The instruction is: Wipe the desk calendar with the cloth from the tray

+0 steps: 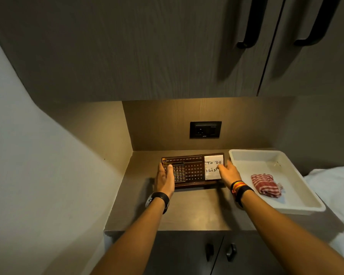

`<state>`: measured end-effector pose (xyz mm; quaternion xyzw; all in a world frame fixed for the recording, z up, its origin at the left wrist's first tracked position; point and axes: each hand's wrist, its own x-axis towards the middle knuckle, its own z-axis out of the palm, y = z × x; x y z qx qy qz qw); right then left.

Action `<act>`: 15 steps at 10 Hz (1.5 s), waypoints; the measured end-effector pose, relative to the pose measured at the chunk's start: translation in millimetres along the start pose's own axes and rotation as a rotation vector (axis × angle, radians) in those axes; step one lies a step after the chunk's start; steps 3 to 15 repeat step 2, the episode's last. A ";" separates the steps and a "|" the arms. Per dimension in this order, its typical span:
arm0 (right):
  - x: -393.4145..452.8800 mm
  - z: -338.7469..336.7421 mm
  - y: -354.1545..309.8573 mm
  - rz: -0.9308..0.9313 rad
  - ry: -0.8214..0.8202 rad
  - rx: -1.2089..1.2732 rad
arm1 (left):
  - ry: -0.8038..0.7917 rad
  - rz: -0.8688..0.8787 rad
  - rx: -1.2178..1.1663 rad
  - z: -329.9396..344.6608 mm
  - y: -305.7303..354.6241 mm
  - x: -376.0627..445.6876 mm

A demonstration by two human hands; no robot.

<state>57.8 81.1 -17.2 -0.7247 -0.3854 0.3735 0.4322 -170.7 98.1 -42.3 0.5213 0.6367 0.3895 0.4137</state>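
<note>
A dark wooden desk calendar [189, 170] with rows of pale numerals and a white paper note marked "To Do List" [213, 167] stands on the brown laminate counter [187, 211], close to the back wall under a black wall socket [205, 129]. The left hand [164, 178] grasps the calendar's left end, thumb laid over the date grid, and the right hand [227, 172] grasps the right end, fingers on the note. The red-and-white striped cloth [265, 185] lies bunched and untouched inside the shallow white plastic tray [298, 203], just beside the calendar on the right. Wiping has probably not begun, since both hands are occupied and neither has the cloth. The risks lie in the handling: the calendar appears to lean on a narrow base, so letting go with one hand to reach for the cloth could tip it; a firm rub might peel or crumple the note; and a hurried reach could nudge the tray, which sits close to the counter's front edge.
</note>
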 end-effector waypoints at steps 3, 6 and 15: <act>-91.5 -10.2 -5.4 -0.276 0.110 0.157 | 0.042 0.470 0.246 -2.2 4.8 -20.9; -91.5 -10.2 -5.4 -0.276 0.110 0.157 | 0.042 0.470 0.246 -2.2 4.8 -20.9; -91.5 -10.2 -5.4 -0.276 0.110 0.157 | 0.042 0.470 0.246 -2.2 4.8 -20.9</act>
